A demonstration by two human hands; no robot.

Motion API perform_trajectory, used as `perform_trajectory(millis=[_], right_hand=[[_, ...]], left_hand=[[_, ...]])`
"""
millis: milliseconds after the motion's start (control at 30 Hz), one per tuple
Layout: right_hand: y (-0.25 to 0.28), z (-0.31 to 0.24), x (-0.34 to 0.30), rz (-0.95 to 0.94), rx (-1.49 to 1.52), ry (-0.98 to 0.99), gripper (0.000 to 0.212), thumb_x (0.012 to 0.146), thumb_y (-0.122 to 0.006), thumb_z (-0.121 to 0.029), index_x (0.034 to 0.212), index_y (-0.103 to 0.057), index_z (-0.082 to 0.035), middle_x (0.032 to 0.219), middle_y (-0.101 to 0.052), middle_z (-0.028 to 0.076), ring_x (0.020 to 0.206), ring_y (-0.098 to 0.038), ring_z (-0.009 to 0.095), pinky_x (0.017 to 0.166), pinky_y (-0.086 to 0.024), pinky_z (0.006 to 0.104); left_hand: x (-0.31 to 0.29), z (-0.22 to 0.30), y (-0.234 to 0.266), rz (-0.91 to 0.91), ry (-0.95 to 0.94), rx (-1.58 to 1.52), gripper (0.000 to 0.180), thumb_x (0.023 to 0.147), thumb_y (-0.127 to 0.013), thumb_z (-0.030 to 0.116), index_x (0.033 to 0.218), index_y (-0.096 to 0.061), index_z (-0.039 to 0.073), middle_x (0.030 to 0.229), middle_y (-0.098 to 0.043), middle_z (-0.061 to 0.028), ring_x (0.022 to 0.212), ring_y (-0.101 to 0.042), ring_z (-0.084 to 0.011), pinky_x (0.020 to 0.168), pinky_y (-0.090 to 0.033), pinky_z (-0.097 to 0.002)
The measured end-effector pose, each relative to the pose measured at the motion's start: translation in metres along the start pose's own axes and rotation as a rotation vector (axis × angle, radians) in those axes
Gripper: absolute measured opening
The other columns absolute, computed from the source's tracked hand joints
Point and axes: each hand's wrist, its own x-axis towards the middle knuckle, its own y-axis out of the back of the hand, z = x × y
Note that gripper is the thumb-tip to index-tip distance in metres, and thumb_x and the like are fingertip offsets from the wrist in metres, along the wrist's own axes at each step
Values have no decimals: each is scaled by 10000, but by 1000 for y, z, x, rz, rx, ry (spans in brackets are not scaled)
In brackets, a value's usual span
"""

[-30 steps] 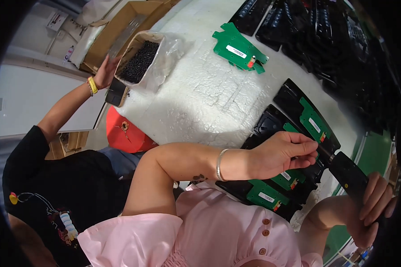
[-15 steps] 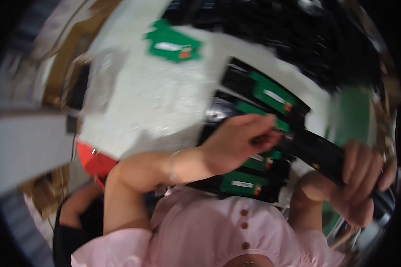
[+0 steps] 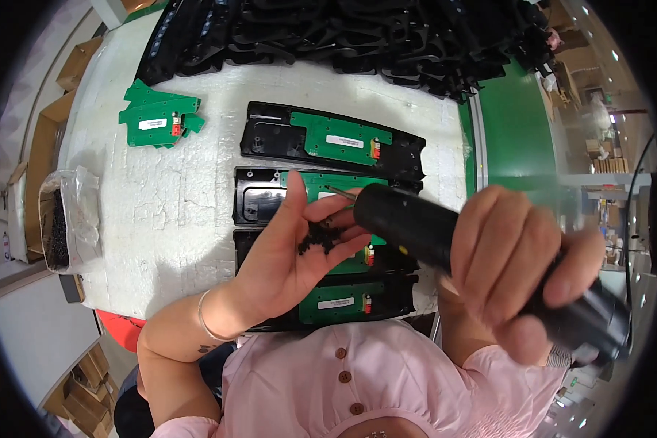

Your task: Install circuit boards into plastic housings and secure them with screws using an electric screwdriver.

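Cupping: left hand [image 3: 274, 255], palm up, fingers apart and slightly curled, bearing a small pile of black screws [image 3: 317, 237], as they seem to be; the hollow likely stops them rolling off.
Gripping: right hand [image 3: 511, 255], fingers clamped round the driver [image 3: 409, 223]; the full wrap probably steadies its long body.
Bit [image 3: 341, 193]: beside the left fingers, above the second-farthest panel [image 3: 259, 197]; whether it touches a finger or the board cannot be told.
Panels: four in a column before the person, each with a green board [image 3: 321, 130] on it, seemingly spread so every board can be reached.
Farther off: loose boards [image 3: 142, 109] piled to the left, a black heap [image 3: 306, 44] beyond, a bag [image 3: 84, 212] of small dark pieces at far left, all apart from the column, perhaps for working room.
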Motion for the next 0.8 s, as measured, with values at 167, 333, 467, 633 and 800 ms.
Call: perform_trajectory(millis=[167,333,467,633,800], right_hand=[[27,21,7,19,35,-56,243,740,-516,-149,974,-476,-98,563,-429,-62,506,-423,62,526,-340,224],[60,47,12,259,-26,-183,217,708,-442,-21,922,-415,5,606,-450,61,481,-410,149,516,-393,324],[68,55,10,285,-52,-231,205,688,-465,2,889,-432,19,596,-478,72,469,-440,158,509,-408,315],[64,57,10,303,-41,-256,224,668,-483,24,888,-435,25,577,-484,72,463,-452,160,499,-416,304],[67,61,12,226,-43,-266,192,668,-490,28,854,-441,23,584,-492,82,457,-450,153,473,-416,296]], left_hand=[[-1,0,12,-5,-44,161,410,946,-307,198,1229,-374,-91,1210,-464,-229,1118,-477,-319,970,-397,-348],[1,2,13,-31,-40,209,284,929,-384,122,1152,-450,-40,1070,-552,-215,961,-586,-287,821,-512,-313],[3,5,15,-61,-41,276,186,921,-426,131,1030,-494,-4,964,-591,-163,886,-612,-242,749,-529,-267],[0,7,15,-13,-63,418,146,893,-489,101,1004,-515,11,885,-611,-107,808,-620,-164,699,-527,-230],[0,8,15,17,-51,326,181,867,-541,99,1020,-562,3,903,-619,-94,816,-614,-152,729,-515,-235]])
